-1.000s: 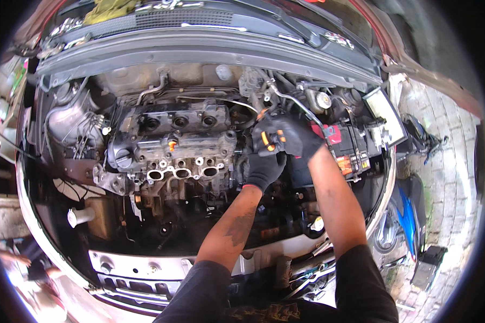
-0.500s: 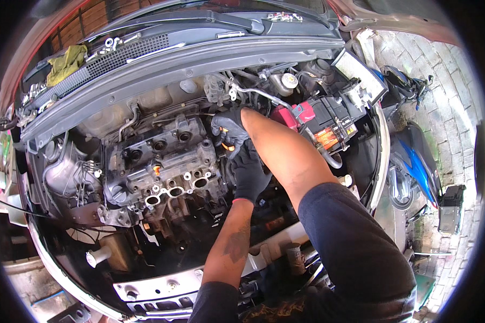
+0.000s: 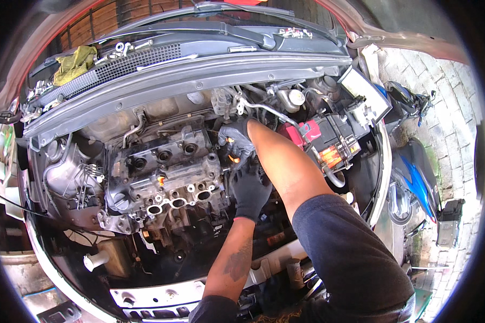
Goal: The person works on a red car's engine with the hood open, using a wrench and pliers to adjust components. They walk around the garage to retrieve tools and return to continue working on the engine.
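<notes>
My gloved right hand (image 3: 237,141) is at the end of the engine (image 3: 161,167), between it and the battery. Its fingers are curled around an orange-and-dark thing (image 3: 234,159) whose kind I cannot make out. Just below, my left hand (image 3: 250,191), in a black glove with a red cuff edge, reaches up beside the engine's side. The left fingertips meet the dark parts under the right hand and are mostly hidden, so their grip does not show. The engine has round holes on top and oval ports on its near face.
A battery (image 3: 331,142) with a red terminal cover sits right of my right forearm. Loose tools and a yellow-green cloth (image 3: 74,64) lie on the cowl (image 3: 167,52). At the front runs a pale crossmember (image 3: 156,296). Blue-and-black vehicle panels (image 3: 415,172) stand on the paving at right.
The whole view has shifted slightly, so the engine bay appears a little lower and further right. Both hands stay in the same spot by the engine's end, the orange-and-dark thing still in the right.
</notes>
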Demonstrator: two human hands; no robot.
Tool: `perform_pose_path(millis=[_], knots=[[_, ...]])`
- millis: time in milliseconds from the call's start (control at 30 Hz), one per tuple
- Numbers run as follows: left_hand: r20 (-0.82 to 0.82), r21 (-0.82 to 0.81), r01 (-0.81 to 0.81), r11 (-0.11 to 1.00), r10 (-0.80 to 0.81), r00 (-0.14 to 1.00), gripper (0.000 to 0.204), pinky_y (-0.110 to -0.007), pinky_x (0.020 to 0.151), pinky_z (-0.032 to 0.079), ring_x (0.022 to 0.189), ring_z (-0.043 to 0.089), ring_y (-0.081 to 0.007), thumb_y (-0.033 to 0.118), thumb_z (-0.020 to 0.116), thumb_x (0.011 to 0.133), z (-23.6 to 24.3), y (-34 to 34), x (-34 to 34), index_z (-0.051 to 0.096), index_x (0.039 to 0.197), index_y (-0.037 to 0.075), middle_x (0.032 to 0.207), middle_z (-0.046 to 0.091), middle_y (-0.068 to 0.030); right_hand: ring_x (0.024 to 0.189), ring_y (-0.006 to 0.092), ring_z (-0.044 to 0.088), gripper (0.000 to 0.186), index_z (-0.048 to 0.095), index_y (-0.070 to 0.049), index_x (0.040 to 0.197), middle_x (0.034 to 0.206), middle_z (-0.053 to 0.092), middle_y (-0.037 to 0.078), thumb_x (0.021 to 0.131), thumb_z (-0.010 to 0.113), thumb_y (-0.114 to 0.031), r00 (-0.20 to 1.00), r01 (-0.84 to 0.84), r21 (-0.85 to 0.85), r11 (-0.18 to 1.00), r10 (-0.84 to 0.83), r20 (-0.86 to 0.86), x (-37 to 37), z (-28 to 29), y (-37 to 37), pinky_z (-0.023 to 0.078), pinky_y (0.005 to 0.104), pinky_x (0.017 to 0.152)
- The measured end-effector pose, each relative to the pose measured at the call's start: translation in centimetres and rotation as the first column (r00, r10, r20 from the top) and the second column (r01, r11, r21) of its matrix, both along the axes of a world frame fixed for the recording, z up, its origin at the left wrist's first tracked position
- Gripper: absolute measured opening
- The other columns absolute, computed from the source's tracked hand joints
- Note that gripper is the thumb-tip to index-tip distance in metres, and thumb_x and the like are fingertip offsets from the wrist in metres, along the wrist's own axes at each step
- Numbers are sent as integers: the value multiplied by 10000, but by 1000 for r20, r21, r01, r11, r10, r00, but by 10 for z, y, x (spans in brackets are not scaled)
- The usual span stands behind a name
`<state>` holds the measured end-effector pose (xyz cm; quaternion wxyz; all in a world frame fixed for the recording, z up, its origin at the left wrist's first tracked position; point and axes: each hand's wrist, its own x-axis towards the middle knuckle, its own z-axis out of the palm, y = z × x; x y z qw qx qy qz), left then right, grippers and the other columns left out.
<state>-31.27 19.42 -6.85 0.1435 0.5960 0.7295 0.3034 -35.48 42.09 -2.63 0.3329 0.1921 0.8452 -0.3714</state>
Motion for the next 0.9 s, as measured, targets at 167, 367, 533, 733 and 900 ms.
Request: perform_pose_path(millis=[167,367,533,733,900], knots=[[81,66,-104,992,98,992,699,-557,1069,400,1275,526,-421,435,660,853,-4,3,1,536,1397,14,1363,561,-269,831,285,719,181,704,-53,948,887,709,152,871,623,-195,972,-230,157,960,236,-16,-8,8,-2,596,497,801],[120,174,-198,965,179,977,494,-513,967,477,1126,595,-432,354,665,861,20,6,-6,623,1205,2,1262,601,-261,846,286,722,177,711,-51,948,897,715,158,858,638,-186,853,-495,327,805,522,7,-9,11,-3,593,490,804],[458,35,-402,915,343,820,347,-453,756,532,872,641,-381,326,641,907,10,8,-14,639,1027,1,995,649,-202,858,286,725,176,717,-50,947,905,720,163,848,650,-179,763,-589,401,702,646,-10,-1,31,-4,591,484,807],[960,-275,-397,876,230,-158,347,-244,591,429,668,538,-58,406,589,1026,-29,24,-19,643,992,65,778,613,23,935,319,730,377,739,-40,875,969,743,172,715,810,-374,705,-626,567,535,700,118,2,-10,-6,585,391,792],[930,-341,-385,858,248,-271,396,-244,541,395,607,514,-62,478,583,1017,-32,33,-24,637,925,97,747,605,32,888,364,738,191,763,-40,869,930,758,159,704,778,-134,704,-611,634,474,691,161,7,-15,-24,596,435,737]])
